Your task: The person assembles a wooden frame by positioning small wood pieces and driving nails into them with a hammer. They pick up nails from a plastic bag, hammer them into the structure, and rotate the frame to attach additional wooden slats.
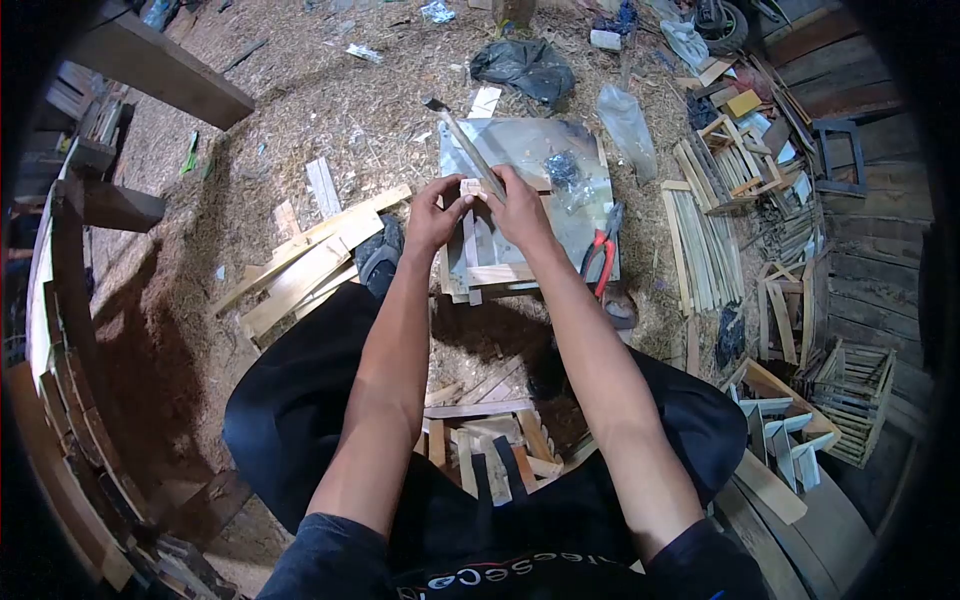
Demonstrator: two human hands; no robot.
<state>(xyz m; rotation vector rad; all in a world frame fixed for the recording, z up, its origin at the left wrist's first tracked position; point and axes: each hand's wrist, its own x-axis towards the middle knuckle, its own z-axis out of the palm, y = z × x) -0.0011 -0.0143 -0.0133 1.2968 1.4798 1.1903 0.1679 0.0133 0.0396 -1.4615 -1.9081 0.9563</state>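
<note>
My left hand (435, 215) pinches a small pale wood piece (470, 187) over the low work board (575, 228). My right hand (517, 212) is closed around a hammer (463, 137), its handle slanting up and left to a dark head; the thumb and fingertips of this hand also meet the wood piece. Beneath the hands, thin wood strips (500, 273) lie on the board. Red-handled pliers (600, 255) rest at the board's right edge. A clear plastic bag with small dark bits, perhaps nails (562, 170), sits at the right of the board.
Loose planks (300, 275) lie on the left beside a shoe (380, 258). Bundled slats (708, 240) and wooden frames (740, 160) stand on the right. A black plastic bag (522, 70) is beyond the board. Wood shavings cover the ground; offcuts (500, 430) lie between the legs.
</note>
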